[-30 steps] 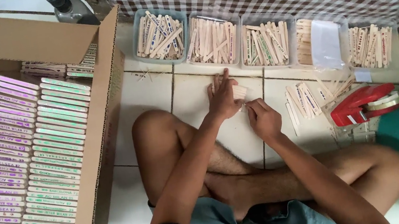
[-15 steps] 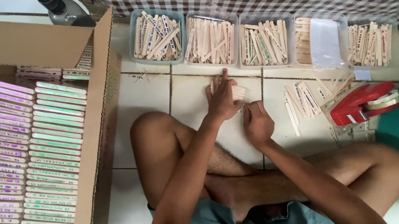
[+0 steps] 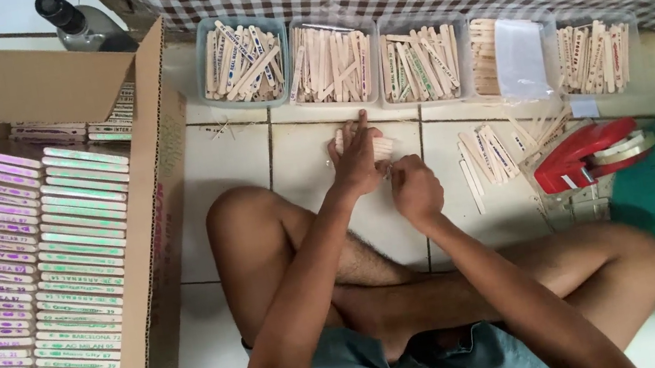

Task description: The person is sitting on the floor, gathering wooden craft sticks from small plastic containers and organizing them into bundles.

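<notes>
- Left hand (image 3: 356, 162) lies flat over a small bundle of wooden sticks (image 3: 382, 147) on the floor tiles (image 3: 230, 168), centre of frame, index finger stretched up; it presses the bundle down rather than closing round it.
- Right hand (image 3: 414, 186) is curled shut just right of the bundle, fingertips pinched at its end; what it pinches is too small to tell, maybe tape.
- Risk: the bundle looks held by pressure only, so if the left hand lifts or slides, the sticks could fan out and lose alignment.
- Risk: the pinch at the bundle's end is fine work; a slip there could skew the end sticks.
- Loose sticks (image 3: 486, 156) lie right of the hands, near the red tape dispenser (image 3: 587, 156); a sweeping forearm could scatter them or mix them in.
- Clear trays of sticks (image 3: 330, 58) sit in a row just above the hands; a reach forward could knock one.
- Cardboard box (image 3: 145, 263) at left, full of wrapped packs, is well apart; little risk there.
</notes>
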